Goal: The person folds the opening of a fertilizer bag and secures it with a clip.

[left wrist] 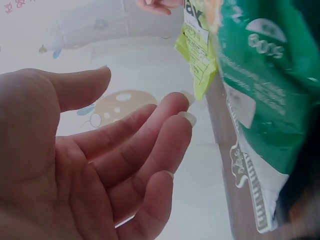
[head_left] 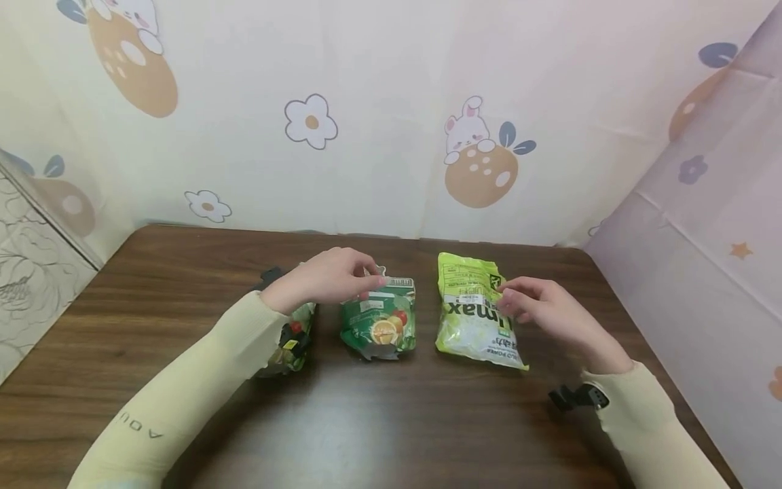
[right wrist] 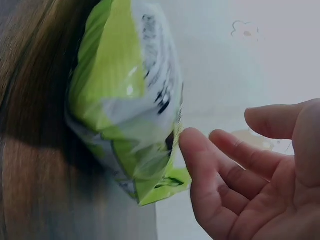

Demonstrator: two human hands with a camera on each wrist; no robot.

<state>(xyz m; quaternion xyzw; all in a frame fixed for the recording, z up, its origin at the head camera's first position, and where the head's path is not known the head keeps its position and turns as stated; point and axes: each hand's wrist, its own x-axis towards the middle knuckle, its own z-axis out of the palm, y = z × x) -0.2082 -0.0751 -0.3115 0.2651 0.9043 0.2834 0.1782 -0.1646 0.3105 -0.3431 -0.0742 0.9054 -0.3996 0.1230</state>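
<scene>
My left hand (head_left: 330, 275) hovers by the top edge of a green bag (head_left: 373, 319) printed with oranges and other fruit. In the left wrist view, its fingers (left wrist: 165, 135) are loosely bent and hold nothing, apart from the green bag (left wrist: 270, 90). A yellow-green bag (head_left: 467, 305) with white areas and dark lettering lies right of the green one. Beside its right edge is my right hand (head_left: 550, 312). Loosely bent fingers (right wrist: 205, 165) with nothing between them appear near the plump bag (right wrist: 130, 90) in the right wrist view; contact is hard to tell.
Another green pack (head_left: 299, 346) with fruit prints and black parts lies at the left, mostly hidden by my left forearm and sleeve (head_left: 201, 367). All three lie on a dark wooden table (head_left: 342, 435). A patterned curtain (head_left: 379, 176) hangs behind the table and along its right side.
</scene>
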